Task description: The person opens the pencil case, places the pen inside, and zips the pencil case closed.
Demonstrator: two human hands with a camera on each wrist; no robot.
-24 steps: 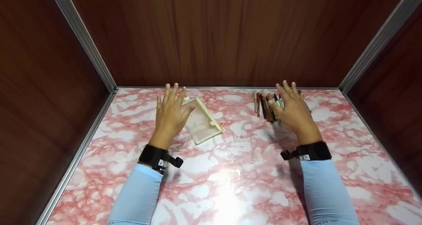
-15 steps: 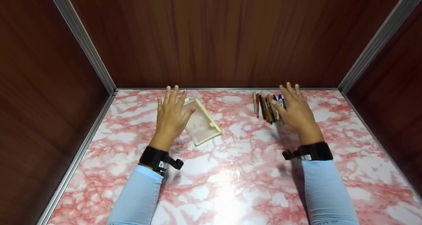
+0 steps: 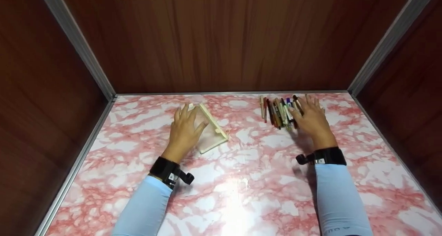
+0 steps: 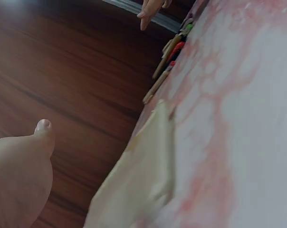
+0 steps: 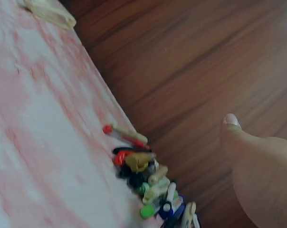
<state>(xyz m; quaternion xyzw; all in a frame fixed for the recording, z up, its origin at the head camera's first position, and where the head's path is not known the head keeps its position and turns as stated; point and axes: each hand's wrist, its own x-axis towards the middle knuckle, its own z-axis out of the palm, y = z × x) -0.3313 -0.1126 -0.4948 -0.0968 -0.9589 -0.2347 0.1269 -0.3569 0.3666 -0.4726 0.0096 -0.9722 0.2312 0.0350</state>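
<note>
My left hand (image 3: 184, 130) is over the left part of a pale yellow translucent zip pouch (image 3: 211, 141), fingers spread and thumb out to the side. The pouch lies at a slant, its zip edge facing right; part of it is hidden under the hand. On the right, my right hand (image 3: 313, 122) hovers with spread fingers at the right end of a row of pens (image 3: 276, 113). Several colours show among these pens (image 5: 138, 166) in the right wrist view, and my thumb (image 5: 231, 123) stands apart from them. Neither hand grips anything.
The table (image 3: 234, 184) has a red and white marbled top. Dark wood panels (image 3: 221, 39) enclose it at the back and both sides, with grey metal strips (image 3: 83, 49) at the corners. Each wrist wears a black camera band (image 3: 329, 156).
Both hands have come down closer to the table, the left toward the pouch and the right toward the pens. More pens show now left of the right hand. The head view has shifted slightly.
</note>
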